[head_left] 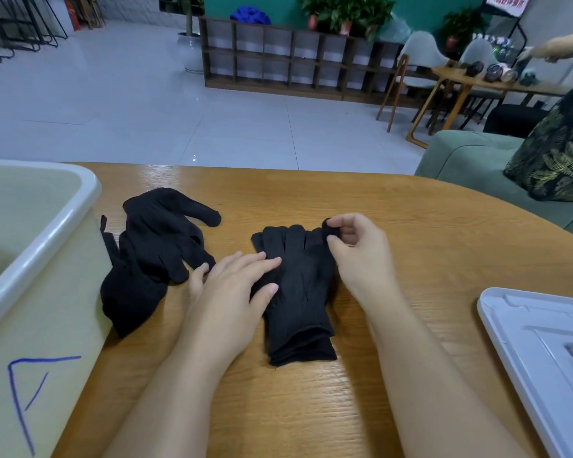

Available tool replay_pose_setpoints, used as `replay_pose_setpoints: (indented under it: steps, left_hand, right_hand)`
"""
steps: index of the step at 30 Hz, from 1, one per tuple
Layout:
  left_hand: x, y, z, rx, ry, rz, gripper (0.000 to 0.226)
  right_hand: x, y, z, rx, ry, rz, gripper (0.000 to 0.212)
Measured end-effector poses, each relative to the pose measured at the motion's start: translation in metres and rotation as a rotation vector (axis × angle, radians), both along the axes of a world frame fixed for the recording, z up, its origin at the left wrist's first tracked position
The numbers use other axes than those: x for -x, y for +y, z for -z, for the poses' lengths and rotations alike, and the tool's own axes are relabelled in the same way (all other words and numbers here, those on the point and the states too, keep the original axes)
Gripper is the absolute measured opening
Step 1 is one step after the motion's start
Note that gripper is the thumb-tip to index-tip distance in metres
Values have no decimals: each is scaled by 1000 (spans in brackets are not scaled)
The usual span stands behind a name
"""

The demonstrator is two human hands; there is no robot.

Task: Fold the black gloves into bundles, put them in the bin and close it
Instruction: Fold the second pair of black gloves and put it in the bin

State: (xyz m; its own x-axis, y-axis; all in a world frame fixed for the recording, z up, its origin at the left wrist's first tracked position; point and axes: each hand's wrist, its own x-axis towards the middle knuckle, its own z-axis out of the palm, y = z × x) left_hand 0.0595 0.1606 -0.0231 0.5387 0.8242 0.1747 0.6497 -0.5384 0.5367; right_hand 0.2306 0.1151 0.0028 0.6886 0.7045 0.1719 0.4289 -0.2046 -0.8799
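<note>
On the wooden worktop [394, 226], the left hand [232, 292] is lying flat with fingers apart, pressing the stacked pair of black knit gloves [298, 292], while the right hand [361, 252] is pinching one glove fingertip. I am judging that the fingertips need squaring before rolling toward the cuff, keeping the palm pinned; more loose black gloves [153, 256] are waiting beside the cream plastic bin [47, 219], its white lid [543, 352] lying off to the right

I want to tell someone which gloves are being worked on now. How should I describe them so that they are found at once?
Start at the wooden table, between the cream bin on the left and the white lid on the right. The stacked gloves lie flat in the middle, cuffs toward the person. Unlike the loose glove pile beside the bin, both hands touch them.
</note>
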Motion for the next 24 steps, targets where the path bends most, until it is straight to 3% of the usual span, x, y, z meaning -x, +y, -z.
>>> replay_pose_setpoints:
  steps: [6, 13, 20, 24]
  left_hand:
    - [-1, -2, -1, -23, 24, -2, 34]
    - [-1, -2, -2, -68, -3, -41, 26]
    - [-4, -2, -1, -113, -102, -99, 20]
    - [-5, -2, -2, -91, -29, -134, 30]
  right_hand:
    - [-2, 6, 13, 156, -45, -45, 27]
    - [-5, 4, 14, 165, -48, -14, 35]
    - [-6, 11, 18, 214, -176, 11, 18]
    - [-4, 16, 19, 246, -188, -15, 36]
